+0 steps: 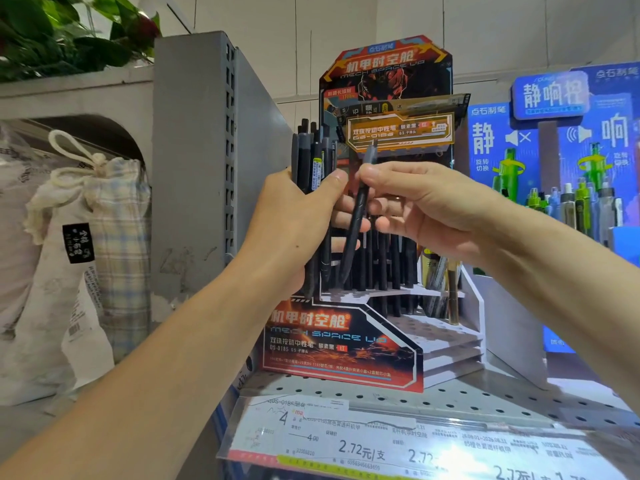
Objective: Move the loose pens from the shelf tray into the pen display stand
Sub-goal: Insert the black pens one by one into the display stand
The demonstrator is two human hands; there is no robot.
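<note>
One pen pinched by right hand; left hand grips bundle.

There is 1 view, from a camera worn on the person's head, facing forward and about level at a shop shelf, close in. The pen display stand fills the centre, and the perforated shelf runs along 6 o'clock. Both forearms enter from 7 and 4 o'clock. Wide-angle bending shows in the grey upright at 10 o'clock.
</note>
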